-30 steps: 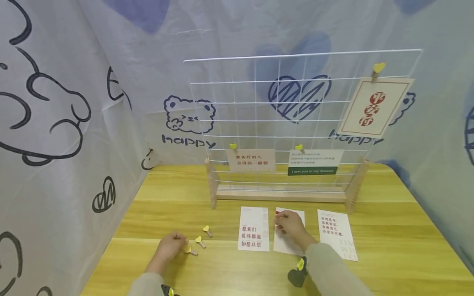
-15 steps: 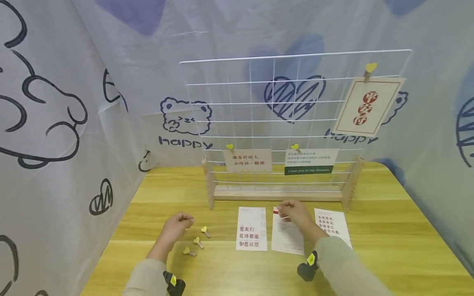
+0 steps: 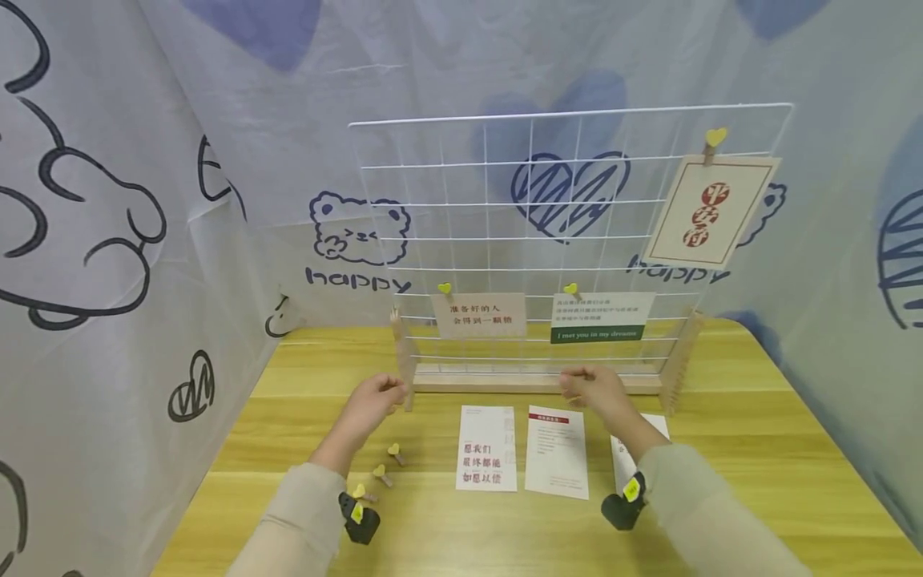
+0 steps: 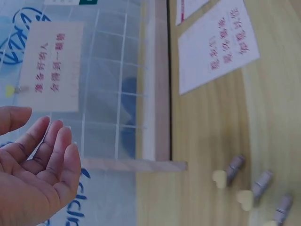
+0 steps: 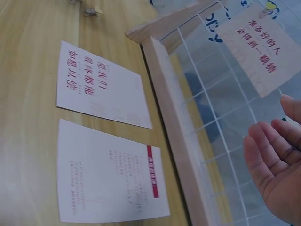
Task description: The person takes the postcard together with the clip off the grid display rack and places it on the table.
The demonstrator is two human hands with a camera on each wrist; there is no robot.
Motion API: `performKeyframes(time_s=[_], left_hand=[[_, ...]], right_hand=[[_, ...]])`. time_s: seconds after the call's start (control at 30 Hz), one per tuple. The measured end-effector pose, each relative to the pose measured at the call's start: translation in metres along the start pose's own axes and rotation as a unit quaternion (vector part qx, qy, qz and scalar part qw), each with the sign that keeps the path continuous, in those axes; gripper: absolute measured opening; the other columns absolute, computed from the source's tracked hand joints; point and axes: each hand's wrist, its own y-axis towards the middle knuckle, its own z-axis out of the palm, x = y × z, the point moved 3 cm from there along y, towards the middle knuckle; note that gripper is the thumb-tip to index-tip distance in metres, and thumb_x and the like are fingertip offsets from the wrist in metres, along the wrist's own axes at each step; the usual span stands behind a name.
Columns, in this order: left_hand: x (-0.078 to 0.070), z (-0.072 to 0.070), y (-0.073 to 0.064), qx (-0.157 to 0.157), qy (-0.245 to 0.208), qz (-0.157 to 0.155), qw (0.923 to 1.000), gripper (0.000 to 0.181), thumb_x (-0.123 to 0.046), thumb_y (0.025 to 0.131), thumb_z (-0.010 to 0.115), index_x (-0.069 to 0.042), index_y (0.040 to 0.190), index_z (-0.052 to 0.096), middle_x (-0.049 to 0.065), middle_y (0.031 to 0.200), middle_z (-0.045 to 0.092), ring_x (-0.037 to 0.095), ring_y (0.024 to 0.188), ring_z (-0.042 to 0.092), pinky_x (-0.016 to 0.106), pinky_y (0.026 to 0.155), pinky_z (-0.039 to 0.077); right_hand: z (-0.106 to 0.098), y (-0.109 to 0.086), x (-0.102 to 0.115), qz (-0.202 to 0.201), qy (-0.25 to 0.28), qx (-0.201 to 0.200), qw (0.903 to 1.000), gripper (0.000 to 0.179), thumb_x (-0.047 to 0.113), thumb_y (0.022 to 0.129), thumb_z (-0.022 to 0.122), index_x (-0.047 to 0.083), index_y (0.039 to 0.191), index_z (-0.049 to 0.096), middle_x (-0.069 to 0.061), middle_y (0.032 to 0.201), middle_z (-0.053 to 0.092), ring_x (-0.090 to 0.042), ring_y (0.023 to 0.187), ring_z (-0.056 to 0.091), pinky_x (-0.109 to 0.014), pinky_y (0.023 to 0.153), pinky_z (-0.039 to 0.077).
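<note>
Card (image 3: 622, 463) partly hidden behind right arm (image 3: 692, 489); right hand (image 3: 594, 390) near rack base (image 3: 483, 381)

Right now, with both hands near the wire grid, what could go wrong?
The left wrist camera might brush the heart clothespins; it appears close to the nearest.
If lowered, the right wrist might shift the rightmost table card it partly hides.
The green-banded card shows just one clip; bumping the wire grid might swing it.
</note>
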Motion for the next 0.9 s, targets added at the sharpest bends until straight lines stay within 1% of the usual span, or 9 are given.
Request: performKeyframes(time_s=[0.17,0.3,0.43,0.47,0.57,0.67,0.7,0.83,0.9], left_hand=[[-0.026,0.007,0.010,0.010,0.009,0.029,0.9995,0.026,-0.020,0.089,0.046,-0.001,0.106,0.052,0.012,0.104,0.054,0.025,0.098,0.050,0.040,0.085,0.040],[-0.047,0.012,0.017,0.017,0.018,0.048,0.9985,0.025,-0.019,0.089,0.046,-0.001,0.106,0.052,0.012,0.104,0.054,0.024,0.097,0.050,0.038,0.084,0.041],[-0.068,0.015,0.024,0.027,0.004,0.074,0.9969,0.025,-0.016,0.088,0.047,0.000,0.107,0.052,0.014,0.105,0.053,0.026,0.099,0.049,0.037,0.086,0.040],[-0.073,0.016,0.026,0.030,0.005,0.079,0.9964,0.026,-0.016,0.088,0.047,0.001,0.108,0.051,0.013,0.106,0.053,0.026,0.099,0.049,0.037,0.086,0.040],[-0.086,0.020,0.032,0.033,0.017,0.087,0.9955,0.028,-0.020,0.088,0.048,-0.002,0.110,0.052,0.009,0.107,0.054,0.023,0.100,0.049,0.036,0.086,0.040],[-0.098,0.025,0.037,0.041,0.020,0.090,0.9948,0.031,-0.023,0.088,0.048,-0.004,0.112,0.051,0.005,0.108,0.053,0.020,0.101,0.048,0.034,0.086,0.040],[-0.102,0.028,0.039,0.045,0.019,0.095,0.9943,0.031,-0.023,0.088,0.048,-0.005,0.113,0.051,0.005,0.109,0.053,0.020,0.101,0.048,0.034,0.086,0.040],[-0.121,0.038,0.046,0.060,0.021,0.107,0.9922,0.031,-0.024,0.088,0.049,-0.007,0.113,0.051,0.005,0.109,0.053,0.018,0.099,0.048,0.034,0.086,0.040],[-0.131,0.044,0.048,0.065,0.027,0.115,0.9909,0.030,-0.024,0.088,0.048,-0.007,0.113,0.052,0.004,0.108,0.053,0.018,0.098,0.048,0.034,0.085,0.040]], right_hand=[[-0.011,-0.002,0.013,0.004,-0.021,-0.017,0.9996,0.041,0.023,0.085,0.055,-0.007,0.112,0.047,-0.019,0.102,0.055,-0.032,0.091,0.054,-0.035,0.077,0.046],[-0.019,-0.001,0.025,-0.013,-0.028,-0.014,0.9994,0.044,0.027,0.085,0.055,-0.006,0.113,0.046,-0.021,0.104,0.053,-0.031,0.092,0.053,-0.038,0.080,0.045],[-0.031,0.007,0.031,-0.058,-0.021,-0.014,0.9980,0.044,0.029,0.083,0.057,-0.005,0.108,0.048,-0.022,0.101,0.054,-0.033,0.090,0.054,-0.038,0.077,0.046],[-0.038,0.020,0.019,-0.084,0.003,-0.007,0.9964,0.041,0.031,0.082,0.058,-0.002,0.105,0.052,-0.019,0.097,0.056,-0.030,0.087,0.056,-0.035,0.075,0.047],[-0.050,0.024,0.024,-0.106,0.016,-0.015,0.9941,0.043,0.034,0.079,0.061,-0.002,0.101,0.054,-0.016,0.095,0.057,-0.027,0.084,0.056,-0.035,0.074,0.047],[-0.058,0.020,0.035,-0.104,0.010,-0.029,0.9941,0.045,0.034,0.080,0.060,-0.003,0.105,0.052,-0.016,0.096,0.056,-0.021,0.082,0.057,-0.032,0.074,0.048],[-0.057,0.007,0.052,-0.084,-0.011,-0.042,0.9955,0.047,0.031,0.082,0.058,-0.007,0.108,0.048,-0.019,0.099,0.054,-0.022,0.084,0.056,-0.033,0.077,0.047],[-0.068,0.000,0.064,-0.071,-0.005,-0.050,0.9962,0.044,0.023,0.086,0.053,-0.010,0.114,0.042,-0.018,0.099,0.053,-0.009,0.077,0.056,-0.032,0.078,0.046],[-0.074,-0.001,0.068,-0.078,0.000,-0.062,0.9950,0.043,0.020,0.087,0.052,-0.011,0.114,0.042,-0.015,0.097,0.054,-0.006,0.075,0.056,-0.032,0.078,0.046]])
